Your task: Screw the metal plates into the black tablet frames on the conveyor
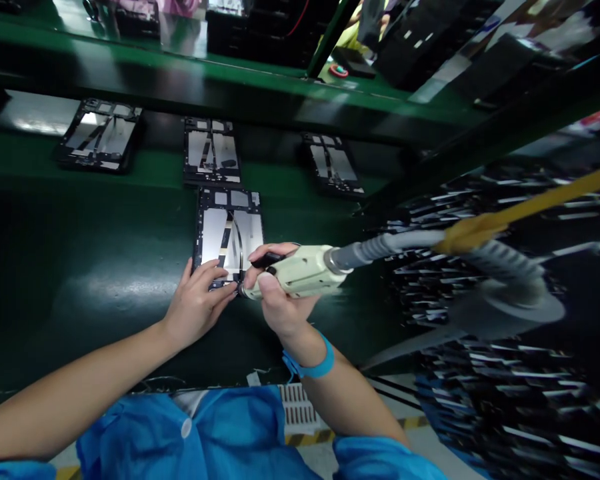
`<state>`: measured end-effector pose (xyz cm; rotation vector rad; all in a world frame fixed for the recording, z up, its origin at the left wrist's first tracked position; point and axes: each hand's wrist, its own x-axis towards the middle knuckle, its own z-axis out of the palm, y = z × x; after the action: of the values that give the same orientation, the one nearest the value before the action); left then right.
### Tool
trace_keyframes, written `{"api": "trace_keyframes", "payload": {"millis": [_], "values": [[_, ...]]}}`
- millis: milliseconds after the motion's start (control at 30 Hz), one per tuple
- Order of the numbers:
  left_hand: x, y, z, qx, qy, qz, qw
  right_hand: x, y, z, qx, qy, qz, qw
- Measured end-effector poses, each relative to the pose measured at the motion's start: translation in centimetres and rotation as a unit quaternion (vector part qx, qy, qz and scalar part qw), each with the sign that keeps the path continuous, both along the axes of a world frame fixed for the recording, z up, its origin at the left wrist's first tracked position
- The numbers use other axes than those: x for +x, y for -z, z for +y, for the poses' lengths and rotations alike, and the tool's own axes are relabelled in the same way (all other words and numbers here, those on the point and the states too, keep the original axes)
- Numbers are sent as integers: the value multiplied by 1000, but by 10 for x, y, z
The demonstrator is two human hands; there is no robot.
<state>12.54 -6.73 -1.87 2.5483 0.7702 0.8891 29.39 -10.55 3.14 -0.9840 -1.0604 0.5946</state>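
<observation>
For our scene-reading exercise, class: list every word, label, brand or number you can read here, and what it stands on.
No text is readable.
The electric screwdriver in the right hand shows no legible marking.
The tablet under the left hand and the tablets behind it are too blurred.

You wear a bright blue smock [220,433] with short, loose sleeves [380,463] and one small round white button [186,427] on its front, your forearms bare below it, your left hand [197,305] and right hand [280,305] ungloved, and a thin blue wristband [313,364] around your right wrist.
</observation>
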Motion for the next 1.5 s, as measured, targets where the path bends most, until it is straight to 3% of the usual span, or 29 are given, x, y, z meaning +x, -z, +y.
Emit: {"api": "trace_keyframes", "payload": {"millis": [233, 400, 533, 600, 667, 733, 833, 1500], "values": [[-1, -2, -1, -5, 5, 15, 1000, -4, -2, -3, 12, -22, -25, 999], [-4, 0, 0, 13, 7, 15, 1000, -9, 1, -5, 0, -2, -61, 998], [-4, 2, 1, 18, 6, 7, 1000, 2, -6, -7, 22, -11, -29, 999], [-4, 2, 1, 16, 6, 13, 1000, 17, -11, -8, 60, 24, -4, 998], [-4, 2, 1, 11, 6, 17, 1000, 36, -12, -8, 77, 102, -4, 992], [-4, 1, 1, 5, 6, 19, 1000, 55, -9, -7, 61, 174, -20, 983], [-5, 1, 1, -1, 6, 19, 1000, 73, -1, -5, 25, 220, -30, 975], [-4, 0, 1, -3, 7, 20, 1000, 81, 17, 0, 8, 235, -25, 972]]}}
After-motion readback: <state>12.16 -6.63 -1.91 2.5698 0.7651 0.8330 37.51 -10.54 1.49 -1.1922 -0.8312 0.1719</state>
